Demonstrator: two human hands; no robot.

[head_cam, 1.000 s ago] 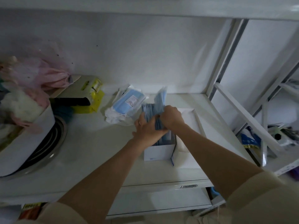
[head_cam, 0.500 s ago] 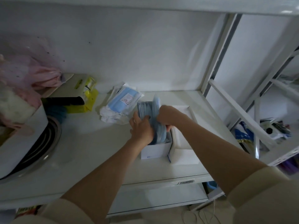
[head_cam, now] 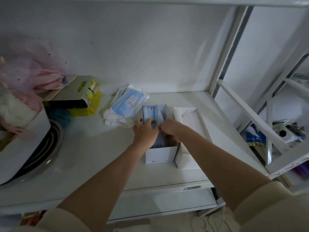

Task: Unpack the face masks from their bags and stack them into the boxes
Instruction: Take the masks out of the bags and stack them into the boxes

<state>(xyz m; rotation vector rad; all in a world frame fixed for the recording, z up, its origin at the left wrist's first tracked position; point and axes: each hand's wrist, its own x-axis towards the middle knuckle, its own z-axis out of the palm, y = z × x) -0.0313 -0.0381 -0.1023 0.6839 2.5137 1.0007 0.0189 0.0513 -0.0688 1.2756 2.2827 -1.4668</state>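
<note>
An open white box (head_cam: pixel 160 154) stands on the white shelf (head_cam: pixel 93 158), with a stack of blue face masks (head_cam: pixel 150 113) standing on edge inside it. My left hand (head_cam: pixel 145 131) presses on the left side of the stack, fingers curled over the masks. My right hand (head_cam: pixel 168 129) grips the same stack from the right, partly inside the box. A clear bag of blue masks (head_cam: pixel 127 104) lies behind and left of the box, on top of empty white wrappers (head_cam: pixel 113 121). A second white box (head_cam: pixel 189 118) lies just right of the open one.
At left sit a white container (head_cam: pixel 23 141) on a round metal pan (head_cam: pixel 50 148), pink fabric (head_cam: pixel 41 77), and a yellow packet (head_cam: pixel 90 96). A white rack (head_cam: pixel 250 113) with clutter stands at right. A drawer front (head_cam: pixel 167 191) runs below the shelf edge.
Both hands lowered the mask stack from above the box down into it. The masks now sit inside the box with my hands pressing on them.
</note>
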